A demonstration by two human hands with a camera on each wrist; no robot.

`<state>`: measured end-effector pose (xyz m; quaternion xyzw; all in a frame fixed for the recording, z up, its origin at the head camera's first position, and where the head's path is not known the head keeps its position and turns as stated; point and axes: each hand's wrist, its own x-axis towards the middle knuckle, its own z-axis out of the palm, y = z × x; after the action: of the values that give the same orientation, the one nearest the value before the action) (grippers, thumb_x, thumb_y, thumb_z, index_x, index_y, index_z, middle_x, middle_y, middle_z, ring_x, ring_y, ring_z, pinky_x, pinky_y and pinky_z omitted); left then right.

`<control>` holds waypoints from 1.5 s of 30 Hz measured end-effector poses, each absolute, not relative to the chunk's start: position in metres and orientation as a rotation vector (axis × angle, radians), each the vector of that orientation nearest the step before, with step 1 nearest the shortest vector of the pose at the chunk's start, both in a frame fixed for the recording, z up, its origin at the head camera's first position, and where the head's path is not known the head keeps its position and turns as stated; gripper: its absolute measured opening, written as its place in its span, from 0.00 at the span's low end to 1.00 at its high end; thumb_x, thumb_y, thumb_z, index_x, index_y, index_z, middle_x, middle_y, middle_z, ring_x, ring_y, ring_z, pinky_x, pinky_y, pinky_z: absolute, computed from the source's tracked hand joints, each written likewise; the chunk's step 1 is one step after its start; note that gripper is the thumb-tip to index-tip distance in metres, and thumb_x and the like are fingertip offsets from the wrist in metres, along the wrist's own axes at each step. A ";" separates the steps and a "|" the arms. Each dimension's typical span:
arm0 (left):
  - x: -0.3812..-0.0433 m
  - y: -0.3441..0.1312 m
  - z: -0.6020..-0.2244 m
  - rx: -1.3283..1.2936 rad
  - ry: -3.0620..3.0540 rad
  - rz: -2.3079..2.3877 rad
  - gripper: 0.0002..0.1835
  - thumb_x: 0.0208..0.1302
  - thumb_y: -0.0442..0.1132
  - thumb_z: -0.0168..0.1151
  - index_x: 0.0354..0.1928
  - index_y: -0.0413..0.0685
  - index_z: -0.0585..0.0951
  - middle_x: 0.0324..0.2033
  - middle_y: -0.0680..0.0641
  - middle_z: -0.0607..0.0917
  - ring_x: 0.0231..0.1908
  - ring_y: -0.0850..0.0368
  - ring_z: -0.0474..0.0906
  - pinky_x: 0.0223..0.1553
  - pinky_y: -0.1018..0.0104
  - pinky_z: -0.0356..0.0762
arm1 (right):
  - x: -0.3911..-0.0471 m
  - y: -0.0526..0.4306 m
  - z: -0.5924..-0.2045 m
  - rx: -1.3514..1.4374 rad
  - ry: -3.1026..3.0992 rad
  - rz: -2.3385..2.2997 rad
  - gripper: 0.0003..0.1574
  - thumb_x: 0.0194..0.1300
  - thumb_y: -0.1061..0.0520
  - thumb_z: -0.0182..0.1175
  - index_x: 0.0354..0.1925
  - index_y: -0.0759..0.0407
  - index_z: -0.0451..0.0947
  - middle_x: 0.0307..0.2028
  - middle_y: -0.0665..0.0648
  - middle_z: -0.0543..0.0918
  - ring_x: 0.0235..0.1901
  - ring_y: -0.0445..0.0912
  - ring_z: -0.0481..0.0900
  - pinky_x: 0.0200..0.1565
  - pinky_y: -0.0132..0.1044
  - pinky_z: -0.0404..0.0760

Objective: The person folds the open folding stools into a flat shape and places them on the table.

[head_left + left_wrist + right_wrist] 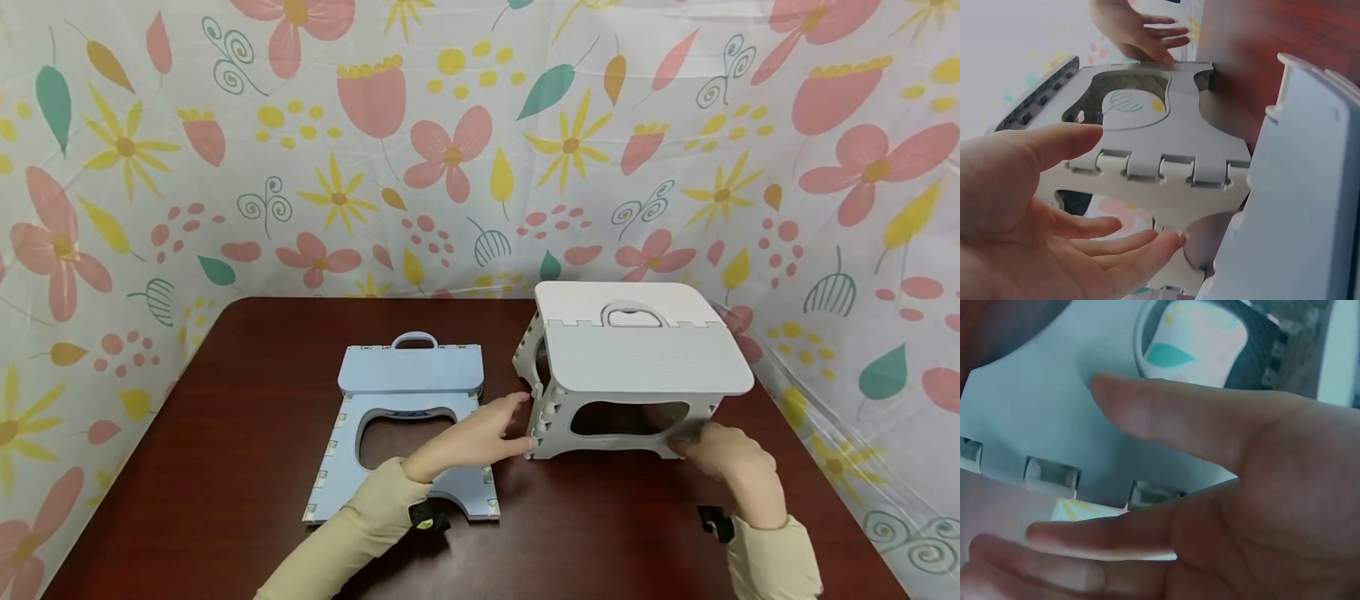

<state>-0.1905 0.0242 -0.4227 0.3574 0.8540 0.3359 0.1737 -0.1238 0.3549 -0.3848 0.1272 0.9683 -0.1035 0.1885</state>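
Desk: What does the frame show?

Photographer: A white stool (637, 358) stands upright, unfolded, on a dark table (247, 400), at four o'clock from the centre of the head view. A blue stool (408, 372) lies flat at seven o'clock.

Desk: And the hands?

Photographer: The left hand (480, 435), straight-fingered and gripping nothing, is at the white stool's eight o'clock; contact is unclear. The right hand (735, 467), also ungripped, reaches its four o'clock corner, thumb before the front panel.

Desk: Which step is this?

Photographer: Apparently, bringing both hands to the stool's sides. Whether to adjust or fold it, I cannot tell.

Desk: What does the next move call for?

Photographer: Likely an even hold on both sides, fingertips clear of the hinges (1145, 166).
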 end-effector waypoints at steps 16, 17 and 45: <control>-0.185 0.048 -0.435 1.073 2.420 0.891 0.45 0.62 0.54 0.55 0.68 0.31 0.48 0.62 0.38 0.67 0.61 0.53 0.66 0.57 0.65 0.68 | -0.129 0.388 -0.392 0.073 2.805 -0.736 0.33 0.53 0.44 0.65 0.44 0.70 0.72 0.35 0.60 0.81 0.34 0.47 0.78 0.33 0.40 0.75; -0.185 0.049 -0.435 1.067 2.419 0.897 0.45 0.62 0.54 0.55 0.68 0.31 0.48 0.62 0.38 0.67 0.61 0.53 0.66 0.57 0.65 0.68 | -0.129 0.389 -0.394 0.051 2.790 -0.777 0.32 0.54 0.45 0.65 0.44 0.71 0.72 0.35 0.59 0.82 0.35 0.47 0.78 0.33 0.40 0.75; -0.201 0.078 -0.446 0.900 2.474 1.121 0.36 0.48 0.43 0.70 0.57 0.38 0.65 0.42 0.43 0.82 0.29 0.63 0.80 0.31 0.77 0.74 | -0.146 0.409 -0.442 -0.293 2.699 -1.264 0.39 0.53 0.58 0.67 0.57 0.66 0.58 0.41 0.65 0.73 0.29 0.39 0.74 0.29 0.36 0.74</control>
<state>-0.2013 0.0779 -0.4461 0.3115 0.8561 0.3880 0.1398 -0.1457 0.4089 -0.4419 -0.0976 0.8989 -0.4209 0.0735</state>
